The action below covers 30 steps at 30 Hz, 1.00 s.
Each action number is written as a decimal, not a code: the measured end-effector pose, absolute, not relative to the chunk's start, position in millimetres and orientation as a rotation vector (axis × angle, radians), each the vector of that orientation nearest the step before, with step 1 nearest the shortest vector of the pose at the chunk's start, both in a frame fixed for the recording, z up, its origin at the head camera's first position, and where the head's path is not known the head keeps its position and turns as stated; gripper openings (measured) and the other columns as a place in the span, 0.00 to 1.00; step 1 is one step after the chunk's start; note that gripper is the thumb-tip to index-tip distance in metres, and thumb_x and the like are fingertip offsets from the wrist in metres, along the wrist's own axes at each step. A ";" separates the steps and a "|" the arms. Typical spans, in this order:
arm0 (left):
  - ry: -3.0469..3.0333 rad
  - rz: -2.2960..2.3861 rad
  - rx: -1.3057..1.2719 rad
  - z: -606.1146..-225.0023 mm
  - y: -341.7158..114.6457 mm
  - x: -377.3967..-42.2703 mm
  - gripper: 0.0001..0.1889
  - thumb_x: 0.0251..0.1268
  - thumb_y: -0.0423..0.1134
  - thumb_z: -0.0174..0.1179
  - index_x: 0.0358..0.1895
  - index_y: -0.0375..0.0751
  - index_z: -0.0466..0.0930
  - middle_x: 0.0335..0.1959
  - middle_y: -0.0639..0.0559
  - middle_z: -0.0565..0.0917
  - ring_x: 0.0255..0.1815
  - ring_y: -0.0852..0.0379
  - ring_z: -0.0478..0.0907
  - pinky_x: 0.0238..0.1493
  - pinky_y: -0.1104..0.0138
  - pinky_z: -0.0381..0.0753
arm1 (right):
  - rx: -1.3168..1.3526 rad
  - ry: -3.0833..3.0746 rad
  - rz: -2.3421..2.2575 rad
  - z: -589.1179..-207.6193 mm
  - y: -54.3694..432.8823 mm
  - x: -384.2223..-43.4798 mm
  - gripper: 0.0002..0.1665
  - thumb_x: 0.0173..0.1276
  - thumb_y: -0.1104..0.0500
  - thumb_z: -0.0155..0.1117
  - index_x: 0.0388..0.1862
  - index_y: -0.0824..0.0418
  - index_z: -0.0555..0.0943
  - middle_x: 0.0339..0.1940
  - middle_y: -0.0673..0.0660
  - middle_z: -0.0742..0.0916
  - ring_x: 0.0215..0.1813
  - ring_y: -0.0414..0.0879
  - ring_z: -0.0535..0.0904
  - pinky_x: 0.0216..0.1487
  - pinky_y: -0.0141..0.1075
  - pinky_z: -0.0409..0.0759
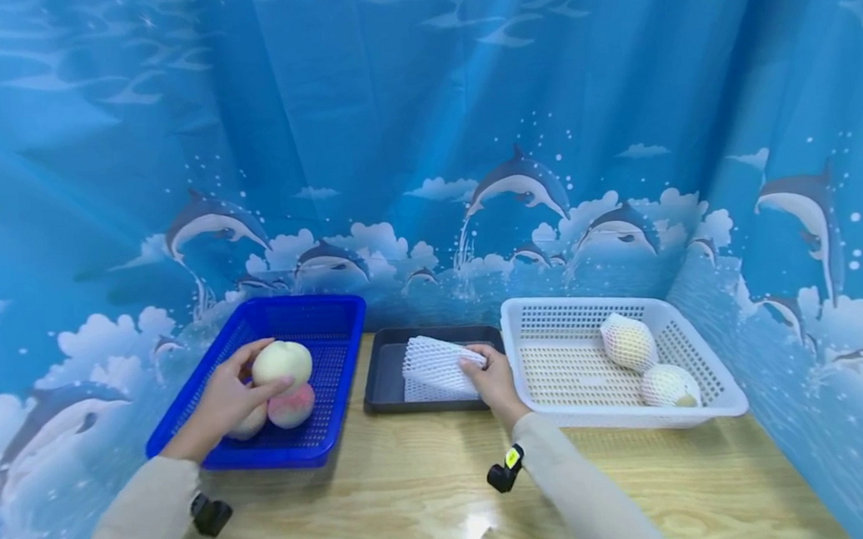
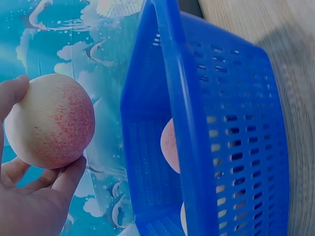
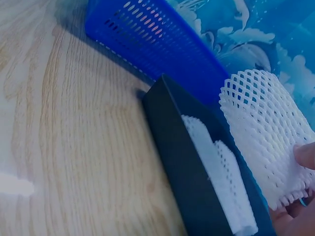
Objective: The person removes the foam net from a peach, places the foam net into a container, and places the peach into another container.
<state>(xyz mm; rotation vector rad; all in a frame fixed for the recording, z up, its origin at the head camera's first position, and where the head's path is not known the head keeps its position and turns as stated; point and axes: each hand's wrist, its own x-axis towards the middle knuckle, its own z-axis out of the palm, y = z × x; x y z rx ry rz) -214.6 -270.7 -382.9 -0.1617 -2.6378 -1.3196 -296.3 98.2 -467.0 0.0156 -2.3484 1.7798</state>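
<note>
My left hand (image 1: 233, 392) grips a pale peach (image 1: 282, 365) with a red-speckled side, held above the blue basket (image 1: 347, 376). Thumb and fingers wrap the peach (image 2: 51, 120) in the left wrist view. Below it in the basket lie a pink peach (image 1: 292, 406) and another peach (image 1: 250, 422), partly hidden by the hand. With thumb and fingers, my right hand (image 1: 493, 379) pinches a white foam net sleeve (image 1: 438, 365) over the dark tray (image 1: 387, 381). The sleeve (image 3: 266, 132) is flattened with its lattice end facing the blue basket. More foam nets (image 3: 221, 177) lie in the tray.
At the right, a white basket (image 1: 562, 415) contains two fruits in foam nets, one upper (image 1: 628, 343) and one lower (image 1: 668, 386). The wooden table (image 1: 409, 488) extends in front. Behind everything hangs a blue dolphin-print curtain (image 1: 392, 139).
</note>
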 end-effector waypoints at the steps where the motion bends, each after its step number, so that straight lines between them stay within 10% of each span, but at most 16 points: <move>1: -2.645 -1.306 -0.156 -382.1 -271.7 -215.8 0.38 0.59 0.48 0.67 0.69 0.35 0.62 0.63 0.34 0.71 0.56 0.39 0.74 0.39 0.70 0.80 | -0.007 -2.360 1.784 -468.1 97.7 -296.9 0.16 0.63 0.63 0.67 0.49 0.68 0.81 0.46 0.63 0.86 0.39 0.45 0.80 0.42 0.35 0.80; 30: -2.699 -1.242 -0.094 -378.5 -290.9 -255.0 0.41 0.61 0.54 0.64 0.69 0.30 0.59 0.61 0.29 0.71 0.54 0.37 0.74 0.42 0.62 0.81 | -0.034 -2.577 1.217 -505.1 98.4 -311.8 0.12 0.53 0.59 0.73 0.35 0.63 0.85 0.33 0.59 0.88 0.40 0.57 0.83 0.44 0.49 0.80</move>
